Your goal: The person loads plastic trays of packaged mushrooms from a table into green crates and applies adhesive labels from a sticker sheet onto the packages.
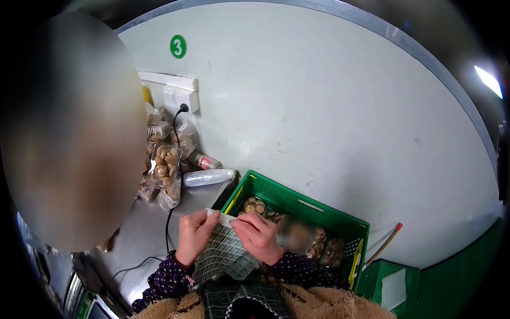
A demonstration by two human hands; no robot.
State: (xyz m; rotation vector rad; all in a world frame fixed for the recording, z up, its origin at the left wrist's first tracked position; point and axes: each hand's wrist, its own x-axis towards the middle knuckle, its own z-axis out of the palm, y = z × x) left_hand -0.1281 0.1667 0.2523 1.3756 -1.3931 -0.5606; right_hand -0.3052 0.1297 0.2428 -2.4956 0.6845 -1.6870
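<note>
Both of my hands are raised in front of my body, close together. The thumb and fingers of my left hand [195,236] pinch one end of a small white strip [220,217]. At its other end, my right hand [258,237] grips it with bent fingers. Whether the strip is paper or plastic I cannot make out. Grid-patterned material [220,252] hangs just below the strip, between my wrists. Beyond my hands stands a green crate [297,198] holding several packs of mushrooms [254,206], partly hidden by my right hand and sleeve.
On the metal table [135,239] at left lie wrapped mushroom packs [164,162], a bottle [205,160], a roll of clear film [209,177] and a black cable [168,228]. A blurred person stands far left. A white wall [319,101] rises behind; another green crate [372,282] sits at right.
</note>
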